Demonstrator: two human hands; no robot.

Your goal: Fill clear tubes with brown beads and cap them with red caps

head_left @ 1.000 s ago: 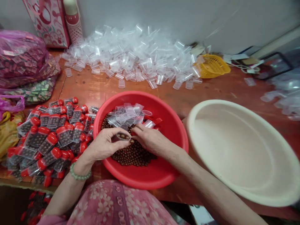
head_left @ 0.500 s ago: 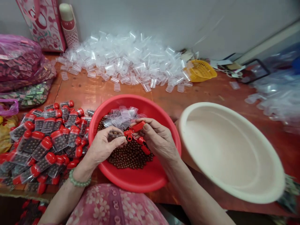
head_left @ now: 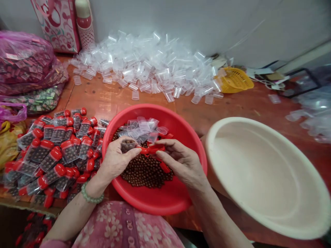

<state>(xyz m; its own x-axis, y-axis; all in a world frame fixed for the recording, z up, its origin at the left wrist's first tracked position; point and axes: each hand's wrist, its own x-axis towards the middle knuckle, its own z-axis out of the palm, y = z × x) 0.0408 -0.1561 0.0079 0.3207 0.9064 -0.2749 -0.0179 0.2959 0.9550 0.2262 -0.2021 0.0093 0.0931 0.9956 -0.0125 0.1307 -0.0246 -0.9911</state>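
My left hand (head_left: pixel 115 157) is closed around a small clear plastic container (head_left: pixel 127 146) with brown balls inside. In my right hand (head_left: pixel 182 161), a red plastic cap (head_left: pixel 156 148) is pinched between thumb and fingers. Another small red piece (head_left: pixel 143 151) lies between the cap and my left thumb; I cannot tell whether it is joined to the cap. Both hands are over a red basin (head_left: pixel 191 137). Inside it are a heap of brown balls (head_left: pixel 144 172), several empty clear containers (head_left: pixel 141 127) and loose red caps (head_left: pixel 164 167).
Filled red-capped containers (head_left: pixel 55 155) are piled at the left. A large cream basin (head_left: pixel 258 172) stands at the right. Along the wall lie a heap of clear containers (head_left: pixel 144 69) and a yellow basket (head_left: pixel 235 81). Plastic bags (head_left: pixel 28 65), a patterned bag (head_left: pixel 60 27) and a flask (head_left: pixel 84 26) are back left.
The view has shifted, so most things appear farther right. The red cap has turned in my right fingers and now lies more level, close to my left thumb. My left hand still holds the filled container.
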